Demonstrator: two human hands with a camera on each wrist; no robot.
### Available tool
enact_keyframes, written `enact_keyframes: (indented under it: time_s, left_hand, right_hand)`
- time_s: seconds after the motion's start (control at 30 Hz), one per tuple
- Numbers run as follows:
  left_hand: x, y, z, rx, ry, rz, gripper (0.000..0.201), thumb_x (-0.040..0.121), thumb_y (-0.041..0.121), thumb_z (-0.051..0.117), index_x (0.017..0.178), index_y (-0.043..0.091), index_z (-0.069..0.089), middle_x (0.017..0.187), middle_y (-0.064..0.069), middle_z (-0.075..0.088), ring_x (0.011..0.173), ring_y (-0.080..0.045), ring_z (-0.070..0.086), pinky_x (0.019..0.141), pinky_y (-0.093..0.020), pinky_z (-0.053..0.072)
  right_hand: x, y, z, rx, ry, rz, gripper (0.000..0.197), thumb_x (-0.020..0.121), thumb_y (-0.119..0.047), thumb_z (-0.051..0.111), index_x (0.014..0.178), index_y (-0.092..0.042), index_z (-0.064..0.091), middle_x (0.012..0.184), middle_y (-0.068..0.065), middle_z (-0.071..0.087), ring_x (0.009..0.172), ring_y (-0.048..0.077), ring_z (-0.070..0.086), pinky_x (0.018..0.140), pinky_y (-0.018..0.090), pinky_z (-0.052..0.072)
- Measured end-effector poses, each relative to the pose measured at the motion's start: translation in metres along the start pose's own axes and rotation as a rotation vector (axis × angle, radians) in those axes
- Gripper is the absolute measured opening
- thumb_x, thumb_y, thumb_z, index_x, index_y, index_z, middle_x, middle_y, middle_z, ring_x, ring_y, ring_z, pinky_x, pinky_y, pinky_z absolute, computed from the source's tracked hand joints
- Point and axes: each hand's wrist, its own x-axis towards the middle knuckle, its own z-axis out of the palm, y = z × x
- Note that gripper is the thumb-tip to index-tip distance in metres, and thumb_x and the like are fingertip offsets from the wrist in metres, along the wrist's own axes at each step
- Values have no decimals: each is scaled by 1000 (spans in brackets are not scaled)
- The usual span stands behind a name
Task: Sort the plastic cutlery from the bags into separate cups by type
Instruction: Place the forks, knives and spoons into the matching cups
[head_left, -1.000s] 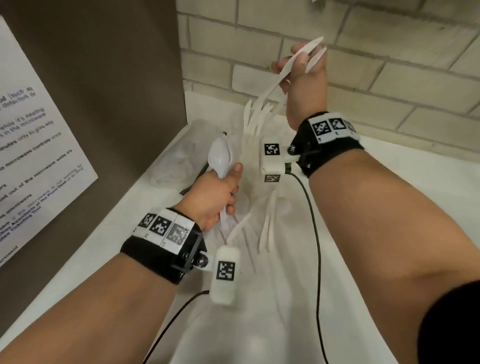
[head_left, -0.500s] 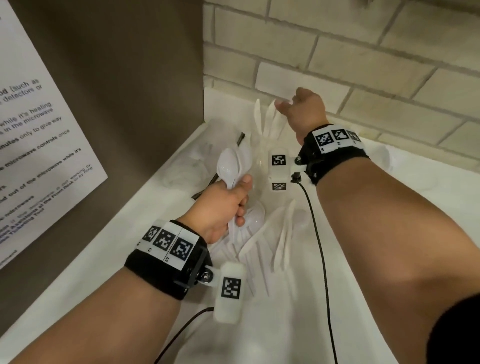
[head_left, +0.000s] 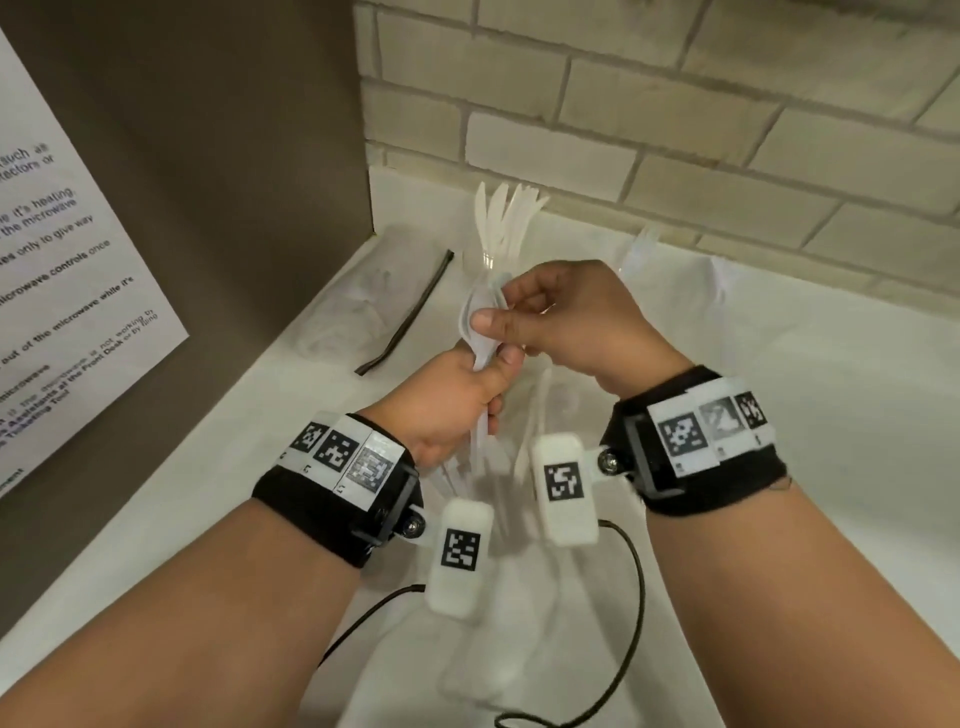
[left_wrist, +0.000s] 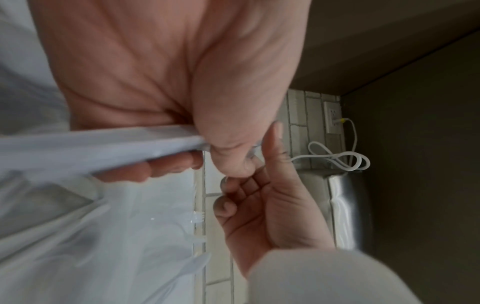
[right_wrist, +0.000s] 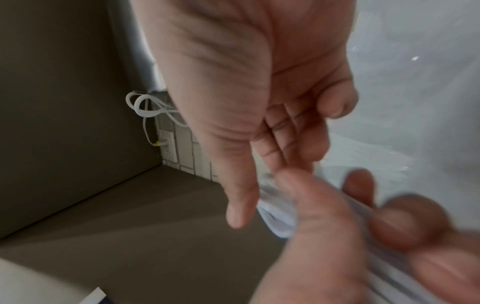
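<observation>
From the head view, the left hand (head_left: 457, 400) is wrapped round the handles of a bunch of spoons (head_left: 480, 317), bowls pointing up. The right hand (head_left: 566, 322) has its thumb and forefinger on the bowls at the top of the bunch; whether it pinches them or only touches, I cannot tell from here. To my eye this is a squaring-up of the bunch before it goes into a cup. It would go best if the left hand kept a firm hold low on the handles while the right nudges the bowls into a nest, so none slides out. Behind the hands a clear cup (head_left: 485, 260) stands near the brick wall, holding a fan of knives (head_left: 506, 218), blades up. Further right, another clear cup (head_left: 636, 260) seems to hold forks, though it is faint. More loose cutlery (head_left: 535, 415) lies on the white bench (head_left: 831, 415) under the wrists, and an emptied bag (head_left: 358, 306) lies to the left.

From the left wrist, the fingers (left_wrist: 145, 168) and thumb are curled round the white handles.

From the right wrist, the right palm is open, the fingers (right_wrist: 285, 144) loosely bent, their tips meeting the blurred spoon bowls.
</observation>
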Motion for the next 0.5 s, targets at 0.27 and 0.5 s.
enact_keyframes:
  time_s: [0.27, 0.5]
  left_hand:
    - [-9, -1, 11, -151, -154, -24, 28, 81, 44, 54, 91, 18, 56, 70, 3, 43, 61, -8, 45, 62, -28, 44]
    - [-7, -6, 12, -216, -186, -42, 59, 83, 47, 53, 121, 1, 53, 86, -12, 53, 70, -21, 55, 66, -32, 53]
  right_hand:
    - [-29, 12, -7, 279, 16, 49, 8, 88, -16, 67, 95, -11, 66, 78, 7, 67, 64, 15, 63, 53, 23, 50]
    - [-36, 17, -1, 344, 209, 40, 7, 94, -13, 56, 90, -12, 61, 75, 1, 64, 51, 9, 58, 54, 28, 52]
